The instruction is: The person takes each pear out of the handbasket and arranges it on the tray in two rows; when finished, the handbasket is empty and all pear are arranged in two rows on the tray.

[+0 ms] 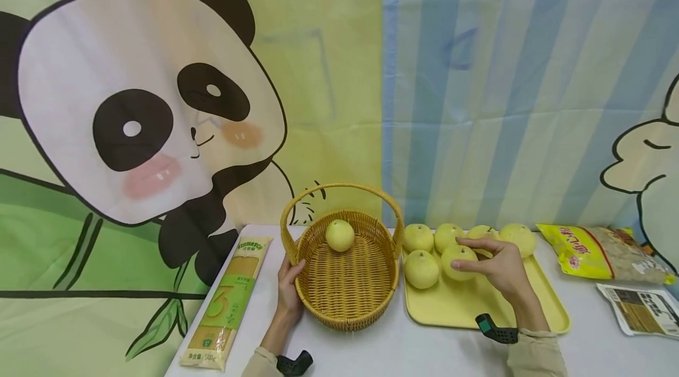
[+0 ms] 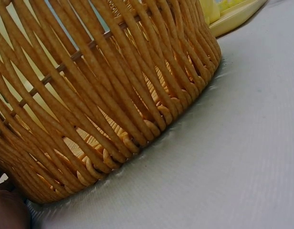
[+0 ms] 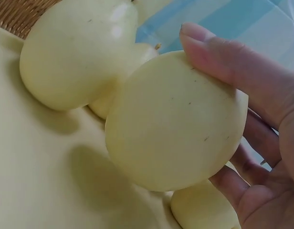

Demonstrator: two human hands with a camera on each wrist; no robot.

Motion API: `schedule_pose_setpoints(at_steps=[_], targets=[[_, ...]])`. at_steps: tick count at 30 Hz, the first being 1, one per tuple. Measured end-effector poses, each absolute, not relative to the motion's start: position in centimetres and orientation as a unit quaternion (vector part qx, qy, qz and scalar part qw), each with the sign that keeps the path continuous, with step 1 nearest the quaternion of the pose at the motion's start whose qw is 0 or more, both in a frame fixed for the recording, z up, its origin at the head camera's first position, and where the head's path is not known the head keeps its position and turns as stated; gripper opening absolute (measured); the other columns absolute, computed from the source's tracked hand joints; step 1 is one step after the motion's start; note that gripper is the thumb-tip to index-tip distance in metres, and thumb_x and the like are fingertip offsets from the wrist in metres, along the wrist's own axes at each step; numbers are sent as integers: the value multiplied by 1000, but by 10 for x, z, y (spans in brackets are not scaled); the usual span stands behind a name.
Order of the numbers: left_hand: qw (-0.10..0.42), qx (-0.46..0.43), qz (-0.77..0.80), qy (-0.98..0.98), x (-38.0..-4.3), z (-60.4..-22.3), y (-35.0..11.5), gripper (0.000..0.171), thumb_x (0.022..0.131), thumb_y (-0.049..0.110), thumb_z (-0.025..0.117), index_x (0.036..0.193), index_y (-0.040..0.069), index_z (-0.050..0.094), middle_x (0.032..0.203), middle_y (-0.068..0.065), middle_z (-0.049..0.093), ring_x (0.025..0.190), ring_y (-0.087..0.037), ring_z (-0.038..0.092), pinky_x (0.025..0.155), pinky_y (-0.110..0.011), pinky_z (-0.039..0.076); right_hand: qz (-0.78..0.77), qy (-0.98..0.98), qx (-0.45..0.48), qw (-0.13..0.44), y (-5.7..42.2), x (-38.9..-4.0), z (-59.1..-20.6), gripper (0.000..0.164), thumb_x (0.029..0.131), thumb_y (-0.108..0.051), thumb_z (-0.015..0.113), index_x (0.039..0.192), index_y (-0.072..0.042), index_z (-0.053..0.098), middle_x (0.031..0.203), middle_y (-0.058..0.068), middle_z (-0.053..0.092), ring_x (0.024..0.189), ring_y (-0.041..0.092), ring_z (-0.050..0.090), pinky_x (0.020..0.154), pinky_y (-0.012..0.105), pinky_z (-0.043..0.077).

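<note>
My right hand [image 1: 501,268] grips a round pale yellow pear [image 3: 178,124] between thumb and fingers. In the right wrist view the pear is raised over the yellow tray [image 1: 451,309], its shadow falling on the tray beneath. Several more pears [image 1: 421,269] sit in the back part of that tray. To the left, my left hand [image 1: 290,291] holds the left side of a wicker basket [image 1: 347,321], thumb near the rim. The basket has a tall arched handle, and one pear [image 1: 340,235] lies inside at the back. The left wrist view shows its woven side [image 2: 104,90] standing on the white tablecloth.
A long pack of noodles [image 1: 228,303] lies left of the basket. Right of the tray are a yellow-and-clear food bag [image 1: 607,252] and a smaller brown-and-white packet [image 1: 639,309]. Behind the table hangs a printed curtain [image 1: 339,70] with a panda.
</note>
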State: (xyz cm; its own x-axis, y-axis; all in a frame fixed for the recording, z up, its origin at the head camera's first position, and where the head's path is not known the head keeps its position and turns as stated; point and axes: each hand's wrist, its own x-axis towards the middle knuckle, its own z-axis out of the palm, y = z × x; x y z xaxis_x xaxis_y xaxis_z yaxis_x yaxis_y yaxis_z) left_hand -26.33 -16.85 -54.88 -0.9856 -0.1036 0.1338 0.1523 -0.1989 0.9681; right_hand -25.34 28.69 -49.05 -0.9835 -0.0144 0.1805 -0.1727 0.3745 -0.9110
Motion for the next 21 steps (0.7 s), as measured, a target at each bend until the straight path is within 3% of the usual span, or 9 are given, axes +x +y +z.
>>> schedule_pose_setpoints(at_steps=[8,21], targets=[[84,-22,-774,-627,-265,-550,-168,59,104,19,42,163,19,40,164,-9,46,149,-27,45,113,-20,39,556,-828,42,62,287,-256,-499,53,81,-26,94,124,0,77,124,-1,79,115,-16,58,97,9,49],[84,-24,-774,-627,-264,-550,-168,59,105,19,43,163,18,40,163,-10,47,147,-27,47,114,-21,40,567,-821,25,64,285,-254,-503,46,85,-27,91,122,-1,79,118,-8,80,108,-11,64,91,12,53]])
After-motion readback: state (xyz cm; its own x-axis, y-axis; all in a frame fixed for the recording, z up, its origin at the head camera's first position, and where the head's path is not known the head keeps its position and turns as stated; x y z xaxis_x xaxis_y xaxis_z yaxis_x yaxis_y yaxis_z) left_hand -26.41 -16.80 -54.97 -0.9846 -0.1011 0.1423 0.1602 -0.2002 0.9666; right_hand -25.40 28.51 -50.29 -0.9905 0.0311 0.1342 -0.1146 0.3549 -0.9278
